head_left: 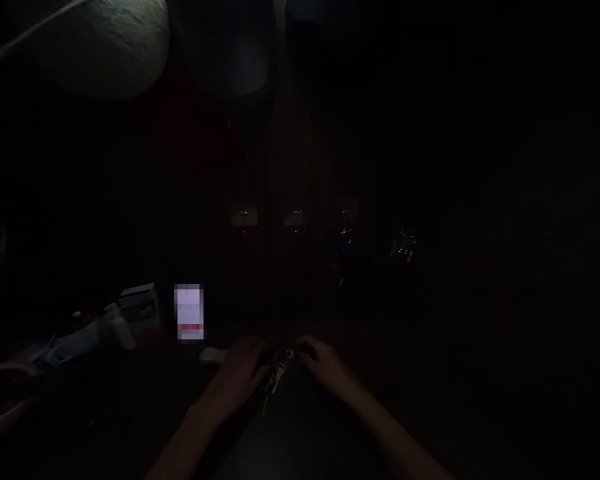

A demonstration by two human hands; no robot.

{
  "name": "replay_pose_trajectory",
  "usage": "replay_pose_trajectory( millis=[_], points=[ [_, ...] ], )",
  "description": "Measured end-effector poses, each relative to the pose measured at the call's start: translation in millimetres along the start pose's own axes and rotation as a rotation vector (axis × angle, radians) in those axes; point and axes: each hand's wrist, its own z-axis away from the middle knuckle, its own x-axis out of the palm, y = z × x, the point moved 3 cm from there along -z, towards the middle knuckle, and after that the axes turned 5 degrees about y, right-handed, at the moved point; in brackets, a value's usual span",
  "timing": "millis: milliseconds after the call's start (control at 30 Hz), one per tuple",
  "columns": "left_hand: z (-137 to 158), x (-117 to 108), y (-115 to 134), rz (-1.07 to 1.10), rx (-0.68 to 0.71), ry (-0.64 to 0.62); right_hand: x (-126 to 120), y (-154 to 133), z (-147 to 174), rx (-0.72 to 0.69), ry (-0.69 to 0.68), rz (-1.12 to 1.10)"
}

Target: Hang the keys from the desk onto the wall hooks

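Note:
In very dim light, my left hand (243, 365) is closed, its fingers curled at a bunch of keys (279, 378). The keys show as thin pale shapes slanting down between my hands. My right hand (321, 361) reaches in from the other side, thumb and fingers pinched together near a small pale ring (289, 354). Whatever the right fingertips hold is lost in the dark. Just left of my left hand lies a small white object (211, 356) with a rounded end, partly covered by the hand.
A lit screen (189, 313), blurred into blocks, stands left of my hands beside a small box (141, 311). Loose pale items (80, 340) lie farther left. Several metal hooks (296, 217) line the back. A pale rounded form (110, 47) hangs at the upper left.

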Motion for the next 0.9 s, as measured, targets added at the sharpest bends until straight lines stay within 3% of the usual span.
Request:
replay_pose_trajectory(
  millis=[167,333,533,667,900],
  points=[
    [19,0,-38,-0.028,0.036,0.037,23,-15,-1,-0.065,-0.024,0.174],
    [22,4,-47,-0.092,0.038,0.021,37,-22,-3,-0.151,-0.056,0.313],
    [24,-5,-50,-0.082,0.016,-0.043,22,-4,2,-0.190,-0.029,0.247],
    [32,-5,-55,-0.097,0.003,-0.036,6,10,4,-0.150,0.009,0.257],
    [33,-12,-54,-0.084,-0.013,-0.156,-11,24,2,-0.065,0.076,0.212]
  ],
)
